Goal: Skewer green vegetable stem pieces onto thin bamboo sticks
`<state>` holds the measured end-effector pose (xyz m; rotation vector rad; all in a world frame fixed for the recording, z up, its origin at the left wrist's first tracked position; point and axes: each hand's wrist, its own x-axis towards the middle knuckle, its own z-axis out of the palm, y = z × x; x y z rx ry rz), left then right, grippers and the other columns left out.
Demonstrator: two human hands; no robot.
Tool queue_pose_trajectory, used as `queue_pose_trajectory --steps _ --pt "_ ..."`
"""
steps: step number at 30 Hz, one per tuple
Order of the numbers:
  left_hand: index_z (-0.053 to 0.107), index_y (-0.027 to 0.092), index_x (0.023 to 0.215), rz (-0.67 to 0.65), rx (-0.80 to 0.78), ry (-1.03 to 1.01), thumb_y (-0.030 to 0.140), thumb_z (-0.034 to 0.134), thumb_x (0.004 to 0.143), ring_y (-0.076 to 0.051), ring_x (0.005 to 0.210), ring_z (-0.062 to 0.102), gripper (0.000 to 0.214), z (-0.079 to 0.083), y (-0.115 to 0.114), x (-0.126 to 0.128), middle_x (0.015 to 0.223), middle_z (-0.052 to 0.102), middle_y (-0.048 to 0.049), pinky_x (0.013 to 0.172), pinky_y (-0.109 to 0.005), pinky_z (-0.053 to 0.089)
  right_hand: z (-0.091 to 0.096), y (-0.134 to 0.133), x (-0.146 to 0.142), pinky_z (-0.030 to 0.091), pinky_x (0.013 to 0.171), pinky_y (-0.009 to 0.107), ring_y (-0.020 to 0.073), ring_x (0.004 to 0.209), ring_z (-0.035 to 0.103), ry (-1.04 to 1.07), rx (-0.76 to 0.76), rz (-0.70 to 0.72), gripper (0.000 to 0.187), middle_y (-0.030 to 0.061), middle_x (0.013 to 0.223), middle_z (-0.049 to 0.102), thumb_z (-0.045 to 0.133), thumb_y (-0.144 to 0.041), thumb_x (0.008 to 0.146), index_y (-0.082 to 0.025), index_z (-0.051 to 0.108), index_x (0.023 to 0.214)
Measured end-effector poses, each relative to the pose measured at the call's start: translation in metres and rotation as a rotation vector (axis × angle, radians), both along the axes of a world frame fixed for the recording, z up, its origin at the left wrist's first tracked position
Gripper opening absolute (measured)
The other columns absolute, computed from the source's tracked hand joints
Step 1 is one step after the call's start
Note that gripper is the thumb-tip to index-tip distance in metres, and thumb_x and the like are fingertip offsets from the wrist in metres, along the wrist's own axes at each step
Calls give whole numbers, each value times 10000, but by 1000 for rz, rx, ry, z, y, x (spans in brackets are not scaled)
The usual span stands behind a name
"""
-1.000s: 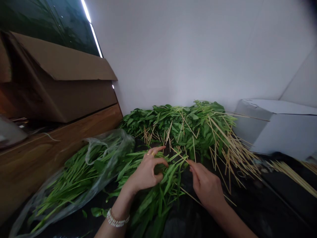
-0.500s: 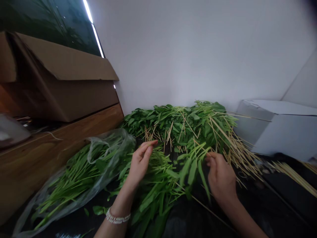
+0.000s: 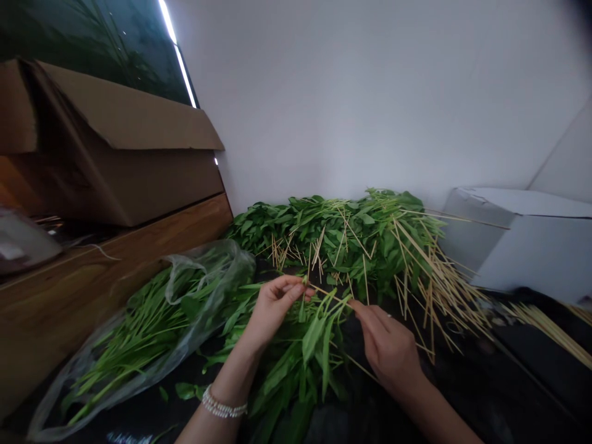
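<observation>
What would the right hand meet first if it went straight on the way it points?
The right hand would probably meet the leafy stems on the thin stick, though depth is unclear.

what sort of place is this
Probably an indoor food-prep corner, though I can't be sure: a heap of leafy greens, many thin wooden-looking sticks and an open cardboard box.

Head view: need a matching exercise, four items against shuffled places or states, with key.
1. left hand
2. right hand
3. cardboard box
4. clear plastic bag

a. around a batch of long-stemmed greens
b. grips a thin stick with leaves hanging along it, at the stick's right end
c. brown, on a wooden surface
d. beaded bracelet around its wrist

Pairs: 1-d, 2-b, 3-c, 4-a
</observation>
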<state>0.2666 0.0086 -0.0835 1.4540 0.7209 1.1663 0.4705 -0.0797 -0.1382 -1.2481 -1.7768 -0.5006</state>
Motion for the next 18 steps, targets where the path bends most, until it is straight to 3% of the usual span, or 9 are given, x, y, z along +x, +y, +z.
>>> queue_pose_trajectory --steps 7,18 --pt "753 145 869 22 5 10 285 748 739 -167 712 686 191 -1 -3 3 774 764 -53 778 -296 539 -1 -1 0 468 694 223 124 741 630 -74 -28 0 359 65 847 660 394 -67 932 -111 568 1242" --pt "760 151 857 92 -7 5 305 773 704 -182 717 699 217 -2 -1 3 776 767 -55 769 -302 552 -1 -2 -2 490 697 223 126 739 647 -63 -15 -26 372 62 825 670 380 -84 930 -125 587 1236"
